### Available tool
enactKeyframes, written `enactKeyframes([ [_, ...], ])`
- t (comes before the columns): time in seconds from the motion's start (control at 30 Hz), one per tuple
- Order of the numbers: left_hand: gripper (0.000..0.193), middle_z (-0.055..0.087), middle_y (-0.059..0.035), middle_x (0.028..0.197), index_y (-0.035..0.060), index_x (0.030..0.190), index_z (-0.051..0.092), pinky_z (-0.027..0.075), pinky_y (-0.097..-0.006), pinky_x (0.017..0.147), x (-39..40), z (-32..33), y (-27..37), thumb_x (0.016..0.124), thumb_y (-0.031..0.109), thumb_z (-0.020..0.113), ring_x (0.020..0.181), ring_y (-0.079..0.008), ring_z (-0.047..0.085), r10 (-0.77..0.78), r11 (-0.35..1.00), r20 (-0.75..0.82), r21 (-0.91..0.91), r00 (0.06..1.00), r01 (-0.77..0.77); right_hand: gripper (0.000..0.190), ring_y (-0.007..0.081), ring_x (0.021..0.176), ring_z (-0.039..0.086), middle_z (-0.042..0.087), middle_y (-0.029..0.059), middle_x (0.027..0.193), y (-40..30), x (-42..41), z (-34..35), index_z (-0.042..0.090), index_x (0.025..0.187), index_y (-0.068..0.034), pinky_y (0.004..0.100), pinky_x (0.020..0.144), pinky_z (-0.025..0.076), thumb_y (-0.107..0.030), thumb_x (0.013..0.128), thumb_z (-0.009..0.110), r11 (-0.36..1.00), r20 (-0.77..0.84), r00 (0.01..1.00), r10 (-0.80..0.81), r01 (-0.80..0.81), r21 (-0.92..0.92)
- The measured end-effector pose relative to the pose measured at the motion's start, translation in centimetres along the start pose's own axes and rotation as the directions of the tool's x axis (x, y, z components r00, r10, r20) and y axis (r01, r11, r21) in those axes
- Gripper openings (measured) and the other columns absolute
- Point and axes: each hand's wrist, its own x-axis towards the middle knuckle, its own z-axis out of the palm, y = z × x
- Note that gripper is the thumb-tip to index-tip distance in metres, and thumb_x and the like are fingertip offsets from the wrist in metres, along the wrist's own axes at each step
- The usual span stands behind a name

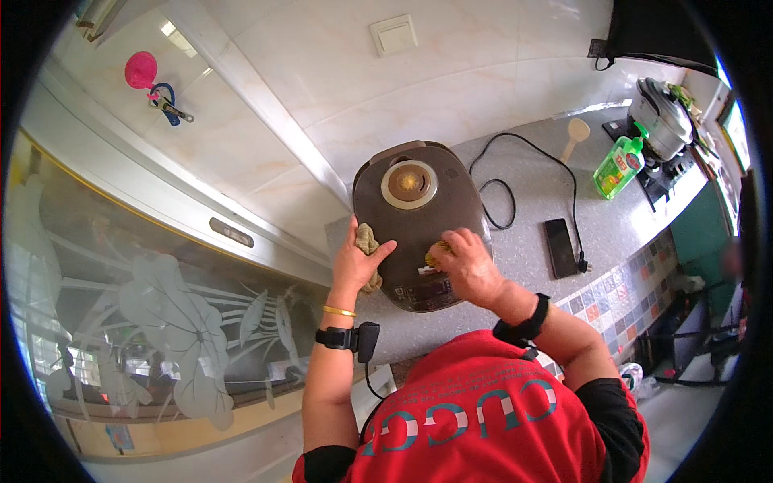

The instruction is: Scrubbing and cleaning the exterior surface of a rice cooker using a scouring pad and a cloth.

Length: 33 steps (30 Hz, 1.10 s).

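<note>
A brown rice cooker (pixel 410 229) stands on the grey speckled countertop (pixel 519 253), its lid down, with a round steam vent (pixel 409 185) towards the back and a control panel at the front. My left hand (pixel 360 256) grips a crumpled olive-beige cloth (pixel 369 241) against the cooker's left side, the thumb reaching over the lid's edge. In my right hand (pixel 468 265) is a yellow scrubbing pad (pixel 436 255), pressed on the front right of the lid, just above the panel. The fingers cover part of the pad.
Right of the cooker lie a black power cord (pixel 561 166), a smartphone (pixel 561 249) and a pale spoon (pixel 575 136). Farther right stand a green pump bottle (pixel 619 166) and a silver pressure cooker (pixel 661 121) on a stove. A frosted glass door (pixel 181 302) is at left.
</note>
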Motion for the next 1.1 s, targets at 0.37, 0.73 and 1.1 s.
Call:
enactKeyframes([
  [0.37,0.107,0.048,-0.0238,0.135,-0.0034,0.143,0.029,0.042,-0.0377,0.099,0.3,0.8,-1.1,0.069,0.058,0.075,0.123,-0.0342,0.050,-0.004,0.996,0.004,-0.094,1.000,0.004,0.035,0.0341,0.097,0.050,0.051,0.0159,0.106,0.8,-1.2,0.7,0.060,0.105,-0.007,0.0431,0.082,0.043,-0.008,0.070,0.057,1.000,-0.044,0.999,0.013,-0.013,-0.001],
  [0.73,0.104,0.050,-0.0214,0.134,0.0018,0.144,0.030,0.044,-0.0385,0.097,-0.1,0.3,-0.3,0.068,0.055,0.078,0.119,-0.0338,0.053,-0.086,0.996,-0.010,-0.029,0.996,0.085,0.029,0.0355,0.088,0.052,0.054,0.0155,0.094,6.1,-5.1,-2.1,0.062,0.102,-0.008,0.0431,0.078,0.045,-0.003,0.073,0.061,0.974,-0.178,0.959,0.221,-0.228,-0.016],
  [1.1,0.102,0.051,-0.0194,0.133,0.0008,0.144,0.029,0.043,-0.0360,0.098,0.3,0.6,-1.4,0.070,0.049,0.079,0.119,-0.0300,0.054,0.006,0.992,-0.011,-0.125,1.000,-0.007,0.042,0.0369,0.098,0.051,0.052,0.0180,0.108,4.5,-6.0,-0.7,0.057,0.112,-0.004,0.0424,0.086,0.045,-0.001,0.071,0.068,0.976,-0.239,0.950,0.200,-0.170,0.139],
])
